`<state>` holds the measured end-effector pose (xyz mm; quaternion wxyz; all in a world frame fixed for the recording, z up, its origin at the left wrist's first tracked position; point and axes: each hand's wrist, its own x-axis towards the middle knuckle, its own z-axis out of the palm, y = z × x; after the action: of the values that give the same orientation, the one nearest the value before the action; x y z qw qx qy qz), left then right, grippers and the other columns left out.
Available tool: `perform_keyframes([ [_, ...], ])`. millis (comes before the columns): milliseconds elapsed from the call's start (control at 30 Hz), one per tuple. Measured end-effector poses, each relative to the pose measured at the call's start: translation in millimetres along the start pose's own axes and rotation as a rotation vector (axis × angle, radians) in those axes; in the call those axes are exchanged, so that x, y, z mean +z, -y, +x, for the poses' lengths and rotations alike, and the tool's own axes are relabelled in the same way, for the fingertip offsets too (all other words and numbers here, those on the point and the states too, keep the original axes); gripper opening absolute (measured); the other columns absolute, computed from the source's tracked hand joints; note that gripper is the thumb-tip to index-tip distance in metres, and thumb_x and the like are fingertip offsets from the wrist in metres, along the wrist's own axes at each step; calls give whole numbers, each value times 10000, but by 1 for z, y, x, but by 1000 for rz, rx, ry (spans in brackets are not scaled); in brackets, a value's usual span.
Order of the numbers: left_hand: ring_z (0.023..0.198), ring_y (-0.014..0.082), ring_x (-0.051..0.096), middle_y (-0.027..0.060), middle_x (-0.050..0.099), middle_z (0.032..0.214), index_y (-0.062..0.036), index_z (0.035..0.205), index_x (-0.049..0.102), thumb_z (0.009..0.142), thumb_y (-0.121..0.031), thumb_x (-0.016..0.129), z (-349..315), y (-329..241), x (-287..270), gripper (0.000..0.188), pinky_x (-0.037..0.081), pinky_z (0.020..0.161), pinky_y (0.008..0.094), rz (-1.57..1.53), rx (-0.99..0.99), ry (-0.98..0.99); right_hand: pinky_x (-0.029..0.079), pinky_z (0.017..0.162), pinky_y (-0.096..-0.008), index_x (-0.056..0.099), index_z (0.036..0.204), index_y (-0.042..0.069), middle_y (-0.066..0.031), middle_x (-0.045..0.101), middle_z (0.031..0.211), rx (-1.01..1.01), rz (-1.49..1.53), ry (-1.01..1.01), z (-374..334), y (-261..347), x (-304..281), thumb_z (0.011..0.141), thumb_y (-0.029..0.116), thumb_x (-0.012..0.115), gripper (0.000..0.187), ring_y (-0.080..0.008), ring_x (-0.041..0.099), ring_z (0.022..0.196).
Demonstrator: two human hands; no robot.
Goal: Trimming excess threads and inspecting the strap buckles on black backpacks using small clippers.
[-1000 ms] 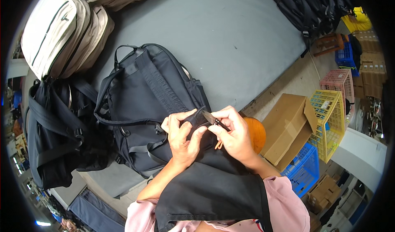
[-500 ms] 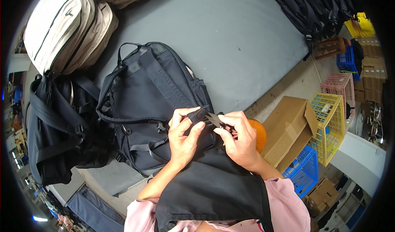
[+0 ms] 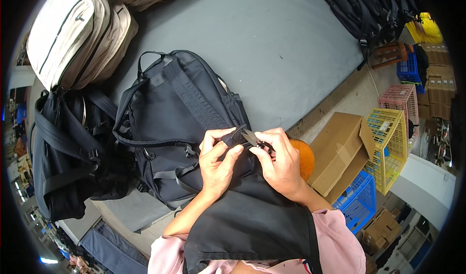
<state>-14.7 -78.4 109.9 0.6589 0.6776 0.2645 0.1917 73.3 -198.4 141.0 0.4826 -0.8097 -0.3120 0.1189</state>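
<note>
A black backpack (image 3: 170,106) lies on the grey table with its shoulder straps facing up. The end of a black webbing strap (image 3: 234,138) is pinched between the thumb and fingers of my left hand (image 3: 217,160). My right hand (image 3: 280,164) is closed around thread snips (image 3: 250,138), whose metal blades point left at the strap end. Blades and strap end are very close; whether they touch I cannot tell. The handle of the snips is mostly hidden by my fingers.
Beige backpacks (image 3: 73,36) and black backpacks (image 3: 73,147) are piled left on the grey table (image 3: 286,45); more black bags (image 3: 366,11) hang over its far right edge. At right stand a cardboard box (image 3: 335,152), a yellow crate (image 3: 388,147), a blue crate (image 3: 359,201) and an orange stool (image 3: 305,160).
The snips' blades have shifted and tilted slightly at the strap end. My right hand has moved a little; my left hand keeps its pinch on the strap.
</note>
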Motion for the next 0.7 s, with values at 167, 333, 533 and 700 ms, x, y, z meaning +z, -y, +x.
perform_keyframes([
  [167,909,181,529,61,597,996,-32,993,701,792,-118,711,1,-2,-2,219,388,849,297,3,-4,26,519,616,-342,556,1025,-11,-149,588,908,-145,-126,-98,-2,-5,7,763,0,673,287,-294,638,745],
  [333,949,166,536,63,584,1013,-16,999,694,804,-85,698,3,-6,-5,207,415,863,279,-151,-86,60,522,596,-331,577,1004,-8,-147,601,879,-335,-183,-176,0,-16,12,750,17,700,283,-280,641,720],
  [533,951,147,522,45,543,1015,20,1007,667,815,-84,691,7,-6,-8,220,423,867,261,-373,-203,119,493,550,-263,576,978,-11,-94,584,869,-139,173,-46,3,-23,7,762,-5,697,248,-156,618,678],
  [700,952,151,524,43,547,1016,16,1008,667,816,-113,696,7,-7,-9,233,420,871,276,-407,-235,119,440,493,-199,507,1014,8,-46,544,854,325,867,96,3,-21,11,825,-32,634,231,-56,532,617],
])
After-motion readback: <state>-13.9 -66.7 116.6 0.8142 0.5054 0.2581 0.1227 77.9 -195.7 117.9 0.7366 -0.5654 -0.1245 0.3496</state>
